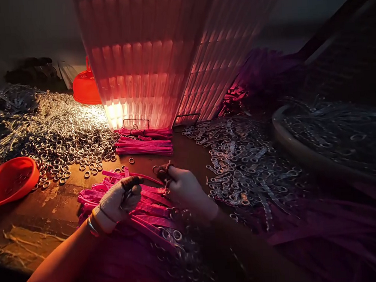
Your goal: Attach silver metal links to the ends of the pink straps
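Observation:
My left hand (121,201), in a pale glove with dark fingertips, is closed above a pile of pink straps (154,208). A single pink strap (150,178) stretches from its fingertips towards my right hand (185,188). That right hand, also gloved, has its dark thumb and forefinger pinched together at the strap's other end. The fingers hide whether a ring or clip is held there too. Metal rings (177,235) hang at the near ends of the straps under my wrists.
A heap of metal rings (75,140) lies at left under an orange lamp (86,88), by an orange bowl (32,177). Bundled pink straps (143,146) sit before a ribbed translucent panel (137,67). Metal clips (241,163) and a wide basin (282,132) are at right.

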Demonstrator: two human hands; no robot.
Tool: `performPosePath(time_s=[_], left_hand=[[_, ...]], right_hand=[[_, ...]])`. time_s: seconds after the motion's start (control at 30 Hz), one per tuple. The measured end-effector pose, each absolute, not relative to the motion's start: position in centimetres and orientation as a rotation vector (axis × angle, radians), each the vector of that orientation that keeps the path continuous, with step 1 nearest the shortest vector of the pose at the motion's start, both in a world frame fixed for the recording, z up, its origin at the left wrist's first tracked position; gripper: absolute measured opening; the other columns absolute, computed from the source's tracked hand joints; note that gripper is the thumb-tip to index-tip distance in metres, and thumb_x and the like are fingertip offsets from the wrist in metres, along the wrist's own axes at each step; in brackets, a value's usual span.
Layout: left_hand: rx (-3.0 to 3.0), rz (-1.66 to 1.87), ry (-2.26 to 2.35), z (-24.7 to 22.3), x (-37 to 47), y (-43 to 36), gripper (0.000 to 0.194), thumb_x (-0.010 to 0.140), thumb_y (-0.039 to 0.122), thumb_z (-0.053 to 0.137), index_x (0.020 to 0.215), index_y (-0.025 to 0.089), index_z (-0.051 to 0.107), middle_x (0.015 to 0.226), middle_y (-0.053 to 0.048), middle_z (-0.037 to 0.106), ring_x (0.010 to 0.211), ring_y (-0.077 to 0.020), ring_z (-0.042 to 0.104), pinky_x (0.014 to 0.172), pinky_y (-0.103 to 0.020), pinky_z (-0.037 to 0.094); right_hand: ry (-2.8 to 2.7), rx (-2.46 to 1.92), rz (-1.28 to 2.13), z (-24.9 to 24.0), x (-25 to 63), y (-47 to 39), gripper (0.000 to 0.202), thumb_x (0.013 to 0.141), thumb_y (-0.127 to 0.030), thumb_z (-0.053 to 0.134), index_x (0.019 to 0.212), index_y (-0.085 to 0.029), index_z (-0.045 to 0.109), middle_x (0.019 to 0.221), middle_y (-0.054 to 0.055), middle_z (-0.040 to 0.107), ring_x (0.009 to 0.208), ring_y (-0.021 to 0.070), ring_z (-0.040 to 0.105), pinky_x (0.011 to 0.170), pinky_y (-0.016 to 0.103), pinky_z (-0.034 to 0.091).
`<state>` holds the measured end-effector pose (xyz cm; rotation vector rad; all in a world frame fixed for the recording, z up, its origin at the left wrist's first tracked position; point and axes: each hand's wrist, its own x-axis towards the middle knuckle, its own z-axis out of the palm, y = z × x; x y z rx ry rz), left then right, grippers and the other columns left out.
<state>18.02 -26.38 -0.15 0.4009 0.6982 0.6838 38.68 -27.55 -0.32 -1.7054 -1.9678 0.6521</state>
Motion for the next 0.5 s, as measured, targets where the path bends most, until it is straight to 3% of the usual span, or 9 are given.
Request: performPosePath(time_s=[0.13, 0.23, 0.33, 0.43, 0.5], left_hand=[[0.148, 0.816, 0.737, 0.0, 16.0, -25.4, 0.017, 0.096, 0.02, 0.047, 0.084, 0.013, 0.056, 0.062, 0.001, 0.051, 0.038, -0.0056, 0.037, 0.029, -0.013, 0.015], [0.134, 0.846, 0.82, -0.6, 15.7, -25.6, 0.017, 0.095, 0.014, 0.044, 0.085, 0.012, 0.058, 0.063, -0.001, 0.053, 0.039, -0.0061, 0.04, 0.029, -0.013, 0.017], [0.177, 0.818, 0.85, -1.3, 15.8, -26.1, 0.012, 0.089, 0.011, 0.052, 0.08, 0.012, 0.059, 0.056, 0.002, 0.048, 0.036, -0.0048, 0.035, 0.03, -0.013, 0.016], [0.264, 0.759, 0.82, -1.5, 16.1, -26.8, 0.005, 0.083, 0.015, 0.062, 0.079, 0.012, 0.063, 0.046, 0.007, 0.036, 0.034, -0.0046, 0.028, 0.031, -0.014, 0.016], [0.315, 0.708, 0.814, -1.5, 16.4, -27.1, 0.009, 0.078, 0.017, 0.069, 0.084, 0.01, 0.066, 0.045, 0.008, 0.037, 0.034, -0.0042, 0.029, 0.032, -0.014, 0.016]], right_hand=[[-2.254, -1.696, 0.757, -1.6, 37.7, -21.4, 0.019, 0.087, -0.023, 0.055, 0.091, -0.015, 0.072, 0.112, 0.012, 0.07, 0.102, 0.0233, 0.06, 0.083, 0.028, 0.042], [-2.316, -1.629, 0.882, -3.5, 35.4, -19.5, 0.01, 0.072, -0.014, 0.064, 0.077, -0.015, 0.073, 0.112, 0.014, 0.07, 0.112, 0.0281, 0.057, 0.093, 0.032, 0.04], [-2.25, -1.606, 1.026, -4.2, 34.5, -19.1, 0.008, 0.072, -0.017, 0.065, 0.072, -0.013, 0.071, 0.096, 0.015, 0.07, 0.1, 0.0279, 0.061, 0.086, 0.033, 0.043], [-2.074, -1.537, 1.231, -2.6, 35.9, -19.4, 0.028, 0.086, -0.035, 0.054, 0.09, -0.014, 0.071, 0.082, 0.009, 0.068, 0.077, 0.0208, 0.062, 0.07, 0.03, 0.046], [-1.905, -1.454, 1.377, -0.5, 37.2, -20.0, 0.036, 0.09, -0.046, 0.048, 0.096, -0.016, 0.067, 0.08, 0.005, 0.066, 0.068, 0.0172, 0.058, 0.063, 0.028, 0.046]])
